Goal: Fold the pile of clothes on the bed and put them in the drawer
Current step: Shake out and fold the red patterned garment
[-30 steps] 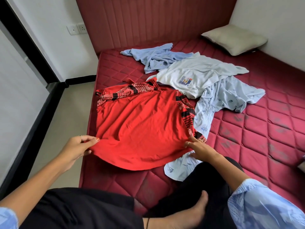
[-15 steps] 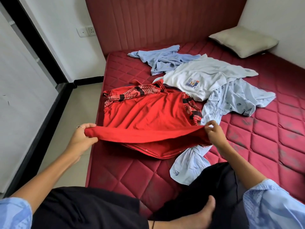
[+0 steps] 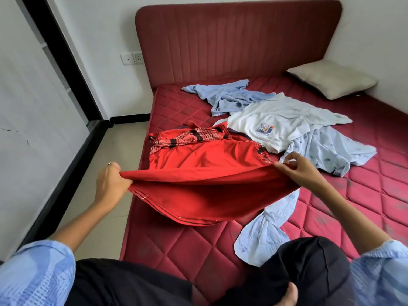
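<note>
Since a second ago the red shirt's (image 3: 205,171) bottom half got lifted off the bed (image 3: 364,195). Head view: left hand (image 3: 110,184) and right hand (image 3: 298,168) each pinch a side edge. Looks light and floppy, so hold the sides.

The person wears a light blue patterned shirt with sleeves (image 3: 37,274) ending above the forearms, and black trousers (image 3: 132,283). A ring sits on the left hand (image 3: 111,184), another on the right hand (image 3: 300,167). One foot (image 3: 287,298) is bare.
</note>
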The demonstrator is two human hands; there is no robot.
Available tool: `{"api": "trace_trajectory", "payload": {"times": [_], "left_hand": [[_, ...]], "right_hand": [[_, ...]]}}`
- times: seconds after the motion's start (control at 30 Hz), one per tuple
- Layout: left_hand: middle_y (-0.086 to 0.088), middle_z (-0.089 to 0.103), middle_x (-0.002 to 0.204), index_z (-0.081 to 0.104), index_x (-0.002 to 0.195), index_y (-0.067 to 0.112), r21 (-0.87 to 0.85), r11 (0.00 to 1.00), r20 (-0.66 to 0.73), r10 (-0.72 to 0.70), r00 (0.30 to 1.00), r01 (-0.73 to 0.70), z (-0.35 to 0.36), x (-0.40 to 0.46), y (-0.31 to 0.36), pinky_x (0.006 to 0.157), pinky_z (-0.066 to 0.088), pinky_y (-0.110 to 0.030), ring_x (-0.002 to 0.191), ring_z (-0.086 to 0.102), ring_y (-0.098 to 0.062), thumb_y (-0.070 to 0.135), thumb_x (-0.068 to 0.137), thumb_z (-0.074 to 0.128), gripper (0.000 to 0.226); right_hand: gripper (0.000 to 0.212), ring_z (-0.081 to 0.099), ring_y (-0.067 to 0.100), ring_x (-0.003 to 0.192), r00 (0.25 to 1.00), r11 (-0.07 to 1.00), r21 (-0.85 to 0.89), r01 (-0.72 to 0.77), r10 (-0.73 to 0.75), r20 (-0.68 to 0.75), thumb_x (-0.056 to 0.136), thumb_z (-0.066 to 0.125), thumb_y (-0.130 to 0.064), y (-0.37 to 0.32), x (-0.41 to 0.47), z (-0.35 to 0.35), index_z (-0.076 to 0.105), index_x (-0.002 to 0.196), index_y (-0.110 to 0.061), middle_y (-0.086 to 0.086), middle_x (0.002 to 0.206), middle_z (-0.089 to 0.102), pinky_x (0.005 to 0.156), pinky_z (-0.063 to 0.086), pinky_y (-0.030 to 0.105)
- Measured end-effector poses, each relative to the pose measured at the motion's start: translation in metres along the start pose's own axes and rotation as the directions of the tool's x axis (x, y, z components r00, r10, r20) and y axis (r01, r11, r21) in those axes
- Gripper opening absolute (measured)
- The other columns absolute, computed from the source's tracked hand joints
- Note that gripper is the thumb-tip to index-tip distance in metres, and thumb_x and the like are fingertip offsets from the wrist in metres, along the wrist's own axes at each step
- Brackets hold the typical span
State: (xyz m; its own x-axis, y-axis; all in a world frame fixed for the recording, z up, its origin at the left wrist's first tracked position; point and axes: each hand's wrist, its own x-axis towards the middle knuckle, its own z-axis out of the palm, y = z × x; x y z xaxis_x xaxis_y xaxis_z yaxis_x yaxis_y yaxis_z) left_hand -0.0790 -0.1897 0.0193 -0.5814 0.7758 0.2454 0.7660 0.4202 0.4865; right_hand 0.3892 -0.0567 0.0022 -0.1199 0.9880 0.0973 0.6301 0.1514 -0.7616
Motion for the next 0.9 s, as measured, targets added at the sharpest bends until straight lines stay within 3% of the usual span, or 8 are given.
{"api": "trace_trajectory", "payload": {"times": [0.1,0.2,0.33,0.43,0.57,0.67,0.8,0.9], "left_hand": [[-0.017,0.053,0.069,0.046,0.068,0.007,0.086,0.996,0.125,0.011,0.992,-0.022,-0.006,0.012,-0.01,0.061,0.044,-0.037,0.074,0.059,-0.04,-0.015,0.069,0.052,0.023],[-0.016,0.059,0.072,0.051,0.076,0.01,0.158,0.984,0.22,0.043,0.975,-0.079,-0.013,0.022,-0.024,0.057,0.043,-0.033,0.069,0.059,-0.034,-0.016,0.068,0.049,0.027],[-0.01,0.057,0.073,0.056,0.093,0.017,0.23,0.968,0.16,0.061,0.985,-0.097,-0.031,0.029,-0.034,0.061,0.048,-0.036,0.067,0.057,-0.031,-0.006,0.072,0.056,0.031],[-0.017,0.062,0.086,0.061,0.102,0.014,0.127,0.992,0.086,0.007,0.996,-0.018,-0.045,0.034,-0.023,0.068,0.054,-0.043,0.074,0.06,-0.037,-0.002,0.08,0.048,0.03],[-0.024,0.061,0.109,0.062,0.11,0.003,-0.448,0.856,0.126,-0.227,0.966,0.26,-0.072,0.054,0.019,0.039,0.054,-0.036,0.075,0.065,-0.039,-0.01,0.083,0.035,0.04],[-0.021,0.062,0.108,0.061,0.106,0.005,-0.676,0.706,0.044,-0.249,0.968,0.212,-0.114,0.087,0.061,0.049,0.058,-0.038,0.081,0.065,-0.035,-0.008,0.086,0.035,0.036],[-0.01,0.059,0.069,0.056,0.078,0.012,-0.883,0.453,0.017,-0.222,0.975,0.118,-0.171,0.113,0.119,0.041,0.053,-0.023,0.042,0.059,-0.013,-0.013,0.088,0.036,0.033],[-0.003,0.061,0.054,0.064,0.082,0.009,-0.734,0.674,0.168,0.067,0.983,0.08,-0.179,0.106,0.141,0.041,0.046,-0.014,0.035,0.052,-0.005,-0.007,0.084,0.062,0.017]], "right_hand": [[0.037,0.054,0.011,0.061,0.974,0.931,-0.353,0.092,-0.01,0.228,0.074,0.08,-0.04,-0.011,-0.011,-0.013,0.049,0.088,-0.024,-0.007,0.066,0.057,0.054,0.035,0.018],[0.024,0.058,0.026,0.069,0.97,0.866,-0.493,0.084,0.042,0.24,0.079,0.063,-0.003,-0.002,-0.013,-0.021,0.052,0.086,-0.022,0.0,0.067,0.058,0.052,0.034,0.019],[0.03,0.05,0.024,0.057,0.977,0.971,-0.199,-0.135,0.096,-0.19,0.075,0.047,0.011,-0.012,-0.007,-0.045,0.059,0.091,-0.01,0.017,0.074,0.062,0.047,0.034,0.025],[0.027,0.052,0.026,0.058,0.944,0.97,-0.115,-0.212,0.173,-0.28,0.078,0.044,0.008,-0.021,0.002,-0.061,0.058,0.091,-0.012,0.015,0.073,0.058,0.049,0.04,0.027],[0.025,0.054,0.027,0.058,0.909,0.955,-0.002,-0.298,0.283,-0.305,0.081,0.041,0.002,-0.039,0.014,-0.079,0.062,0.088,-0.008,0.016,0.074,0.056,0.042,0.052,0.03],[0.026,0.049,0.022,0.05,0.861,0.934,0.313,-0.173,0.298,-0.412,0.082,0.038,0.003,-0.085,0.026,-0.102,0.061,0.08,-0.006,0.015,0.073,0.053,0.032,0.047,0.024],[0.034,0.039,0.007,0.028,0.872,0.673,0.724,-0.151,0.435,-0.222,0.088,0.035,0.005,-0.154,0.041,-0.139,0.042,0.064,-0.018,0.002,0.04,0.042,0.032,0.041,0.016],[0.035,0.04,0.006,0.023,0.938,0.638,0.731,-0.242,0.348,0.006,0.095,0.031,0.003,-0.198,0.031,-0.163,0.039,0.064,-0.011,0.0,0.031,0.04,0.03,0.042,0.017]]}}
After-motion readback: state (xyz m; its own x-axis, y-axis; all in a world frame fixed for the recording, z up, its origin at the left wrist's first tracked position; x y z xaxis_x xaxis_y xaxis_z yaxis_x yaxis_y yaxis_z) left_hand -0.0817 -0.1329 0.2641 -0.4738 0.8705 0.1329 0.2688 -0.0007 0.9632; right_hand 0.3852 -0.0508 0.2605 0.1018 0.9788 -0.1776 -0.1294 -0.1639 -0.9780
